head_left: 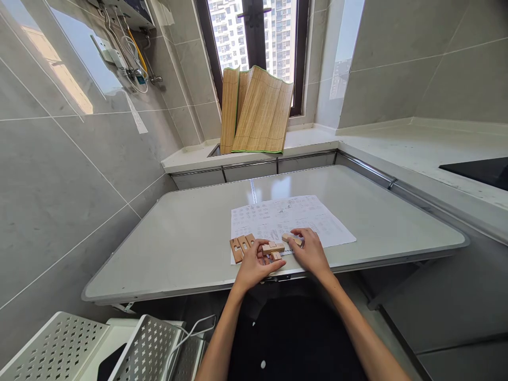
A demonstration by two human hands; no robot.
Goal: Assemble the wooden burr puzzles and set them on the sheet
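Operator: Grip on left hand [253, 265]?
Engineer: Thumb and fingers curled round a wooden bar [273, 247], which sits at your 2 o'clock from that palm. Smaller block [277, 256] right under it, toward you. Can't tell if the two are joined.

Operator: And right hand [311, 253]?
Engineer: You're pinching a pale stick [291, 239], thumb against fingers. It points out to 10 o'clock from your knuckles, over the sheet [293, 214]. Far end is near the bar, touching nothing that I can see.

Operator: Other wood?
Engineer: Three slotted pieces [240, 247], side by side at 10 o'clock from your left hand, on the sheet's near left corner. Your fingers cover part of the last one; contact, can't tell.

Operator: Sheet itself?
Engineer: Flat on your table [178, 238], near edge at your hands, the rest running off to 12 o'clock. Printed in rows; too small to read.

Operator: Surroundings?
Engineer: Folded mat [264, 114] standing on the counter [309, 138] at 12, in front of the window [278, 42]. Black panel [480, 172] at 2. White baskets [59, 341] at 8, below table level. Pipes [130, 58] high on the wall at 10.
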